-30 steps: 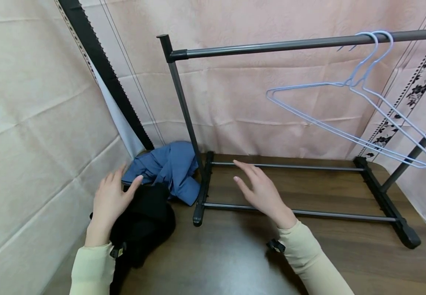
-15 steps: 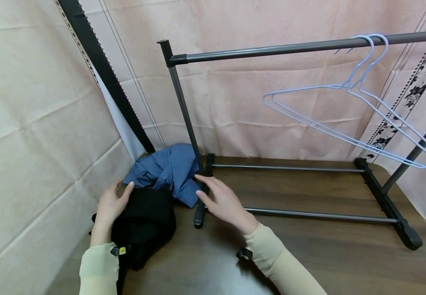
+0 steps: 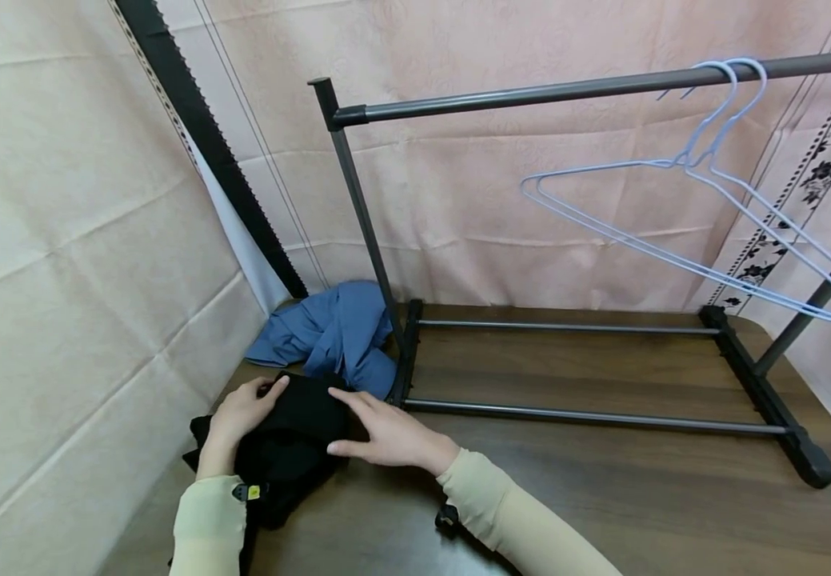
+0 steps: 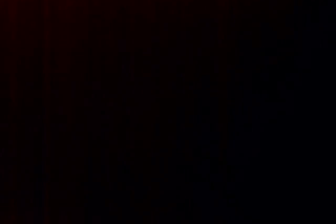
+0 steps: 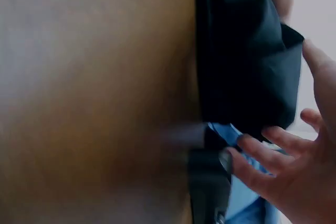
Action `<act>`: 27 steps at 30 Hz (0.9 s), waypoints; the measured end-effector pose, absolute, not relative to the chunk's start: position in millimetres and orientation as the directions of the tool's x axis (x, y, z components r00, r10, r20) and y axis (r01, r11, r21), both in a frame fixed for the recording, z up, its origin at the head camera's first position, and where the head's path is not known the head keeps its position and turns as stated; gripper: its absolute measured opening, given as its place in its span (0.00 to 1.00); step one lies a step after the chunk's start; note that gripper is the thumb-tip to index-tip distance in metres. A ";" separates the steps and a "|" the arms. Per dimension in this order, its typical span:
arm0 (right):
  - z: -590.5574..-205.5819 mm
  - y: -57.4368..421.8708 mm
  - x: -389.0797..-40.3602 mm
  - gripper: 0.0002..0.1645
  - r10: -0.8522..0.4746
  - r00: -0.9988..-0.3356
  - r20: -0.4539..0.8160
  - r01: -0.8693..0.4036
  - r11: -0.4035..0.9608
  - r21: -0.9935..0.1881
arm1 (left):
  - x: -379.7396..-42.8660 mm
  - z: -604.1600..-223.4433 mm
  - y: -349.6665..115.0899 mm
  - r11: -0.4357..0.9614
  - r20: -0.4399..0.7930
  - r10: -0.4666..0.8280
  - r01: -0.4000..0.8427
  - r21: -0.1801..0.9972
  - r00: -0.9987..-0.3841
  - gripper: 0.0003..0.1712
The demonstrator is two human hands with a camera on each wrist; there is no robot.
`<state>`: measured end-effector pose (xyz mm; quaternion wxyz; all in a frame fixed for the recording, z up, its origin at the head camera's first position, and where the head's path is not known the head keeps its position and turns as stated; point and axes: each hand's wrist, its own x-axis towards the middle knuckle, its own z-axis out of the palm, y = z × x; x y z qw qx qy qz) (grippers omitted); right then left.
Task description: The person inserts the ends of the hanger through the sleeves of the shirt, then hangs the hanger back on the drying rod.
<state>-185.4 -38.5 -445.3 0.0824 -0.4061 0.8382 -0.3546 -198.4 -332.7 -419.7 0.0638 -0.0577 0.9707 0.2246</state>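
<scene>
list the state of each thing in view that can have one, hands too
Black cloth, bunched up on the table
Blue cloth, crumpled
Rack, standing upright
Two hangers, hooked on the rail, bare
Left hand, at the black cloth, grip unclear
Right hand, fingers spread

The head view is bright, the left wrist's nearly black, the right's blurred across the tabletop (image 5: 94, 98).

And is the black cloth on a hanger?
No, the black cloth lies on the wooden surface, while both hangers hang bare from the rail.
</scene>
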 end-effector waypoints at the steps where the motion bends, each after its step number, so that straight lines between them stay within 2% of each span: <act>1: -447.2 -40.9 -183.8 0.49 -0.755 -0.642 0.132 -0.622 0.414 -0.665 | -198.7 -420.8 -330.9 0.898 -0.156 -0.076 -0.136 0.419 -0.985 0.51; 5: -453.5 -51.7 -177.9 0.52 -0.798 -0.598 0.076 -0.627 0.407 -0.664 | -199.2 -422.4 -326.4 0.904 -0.175 -0.073 -0.139 0.403 -0.982 0.51; 11: -458.2 -65.6 -175.7 0.52 -0.834 -0.544 0.095 -0.693 0.382 -0.612 | -197.8 -423.2 -328.0 0.912 -0.171 -0.065 -0.128 0.391 -0.983 0.48; 18: -452.8 -81.4 -178.6 0.35 -0.788 -0.602 0.131 -0.675 0.414 -0.611 | -196.1 -422.6 -323.0 0.914 -0.175 -0.060 -0.125 0.385 -0.983 0.47; 27: -454.5 -83.4 -175.8 0.28 -0.776 -0.614 0.146 -0.652 0.394 -0.648 | -189.7 -422.7 -308.6 0.895 -0.137 -0.079 -0.130 0.426 -0.987 0.46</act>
